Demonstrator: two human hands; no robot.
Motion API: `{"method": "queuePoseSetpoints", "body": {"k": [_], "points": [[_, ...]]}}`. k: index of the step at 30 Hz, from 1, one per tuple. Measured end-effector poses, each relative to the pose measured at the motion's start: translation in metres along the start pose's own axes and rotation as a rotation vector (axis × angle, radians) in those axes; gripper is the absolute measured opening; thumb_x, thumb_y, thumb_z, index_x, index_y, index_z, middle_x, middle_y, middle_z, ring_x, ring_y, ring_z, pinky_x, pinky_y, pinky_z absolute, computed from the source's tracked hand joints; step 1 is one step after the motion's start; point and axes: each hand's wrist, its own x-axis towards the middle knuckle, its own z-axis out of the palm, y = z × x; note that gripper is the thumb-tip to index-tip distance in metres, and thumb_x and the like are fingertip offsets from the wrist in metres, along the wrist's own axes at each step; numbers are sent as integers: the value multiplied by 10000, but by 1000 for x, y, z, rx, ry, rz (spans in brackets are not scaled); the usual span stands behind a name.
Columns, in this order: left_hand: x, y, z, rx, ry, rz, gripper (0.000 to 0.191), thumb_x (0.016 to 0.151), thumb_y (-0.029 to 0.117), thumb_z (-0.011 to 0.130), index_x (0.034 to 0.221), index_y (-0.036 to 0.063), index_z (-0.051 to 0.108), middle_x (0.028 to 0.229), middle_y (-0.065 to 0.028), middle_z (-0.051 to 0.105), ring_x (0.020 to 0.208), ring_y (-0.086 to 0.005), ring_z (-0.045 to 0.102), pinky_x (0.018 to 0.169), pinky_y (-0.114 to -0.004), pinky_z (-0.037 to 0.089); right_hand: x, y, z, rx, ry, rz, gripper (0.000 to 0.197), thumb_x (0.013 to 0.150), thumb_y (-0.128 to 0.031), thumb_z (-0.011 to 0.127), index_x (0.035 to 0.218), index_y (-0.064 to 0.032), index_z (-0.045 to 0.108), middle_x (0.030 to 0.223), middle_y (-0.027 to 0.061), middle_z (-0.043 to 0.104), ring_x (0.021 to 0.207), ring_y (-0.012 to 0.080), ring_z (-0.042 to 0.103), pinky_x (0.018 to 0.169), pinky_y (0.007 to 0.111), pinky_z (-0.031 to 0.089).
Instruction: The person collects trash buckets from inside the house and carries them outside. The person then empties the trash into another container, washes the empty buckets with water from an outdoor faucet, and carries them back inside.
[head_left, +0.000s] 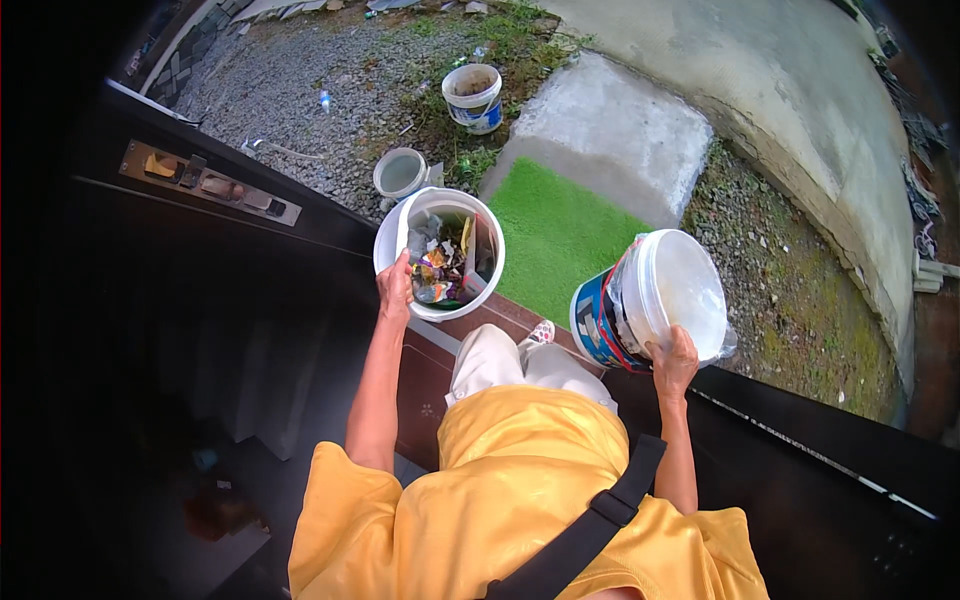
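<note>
My left hand grips the near side of a white plastic bucket, at its rim or handle; I cannot tell which. Inside lies mixed litter with bits of wrapper and plastic. On the right, my right hand is closed on the rim of a white bucket, tilted, its pale inside showing. That bucket appears stacked with a blue-labelled bucket, with clear plastic film and a red strip around them. Both hands are apart, one to each side of my body, at a doorway.
A dark door edge with a metal lock plate is at left. Beyond the threshold lie green artificial turf and a concrete slab. Two more buckets stand on gravel. A concrete ledge curves along the right.
</note>
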Motion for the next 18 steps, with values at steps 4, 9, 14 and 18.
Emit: {"method": "queuePoseSetpoints", "body": {"k": [4, 9, 14, 18], "points": [[45, 29, 58, 49, -9, 62, 405, 782, 406, 591, 587, 81, 450, 424, 62, 299, 324, -42, 243, 327, -227, 156, 35, 18, 8, -86, -67, 103, 376, 543, -83, 713, 850, -3, 511, 807, 162, 559, 767, 363, 541, 655, 405, 424], [126, 73, 136, 61, -62, 130, 423, 780, 415, 593, 581, 67, 460, 425, 51, 311, 331, -51, 268, 325, -235, 168, 98, 46, 40, -134, -29, 180, 386, 557, -88, 707, 894, -19, 532, 836, 139, 567, 796, 335, 544, 695, 404, 416], [236, 75, 207, 78, -77, 62, 399, 791, 433, 574, 657, 83, 436, 419, 93, 255, 304, -22, 202, 310, -210, 123, 173, 81, 108, -145, 6, 323, 388, 554, -87, 717, 886, 1, 538, 838, 159, 570, 794, 347, 546, 693, 399, 424], [325, 52, 278, 137, -105, -2, 398, 777, 431, 589, 647, 88, 435, 426, 85, 259, 308, -31, 224, 310, -212, 151, 227, 138, 180, -145, 26, 399, 392, 547, -98, 736, 861, 8, 525, 777, 210, 565, 759, 395, 538, 666, 425, 416]]}}
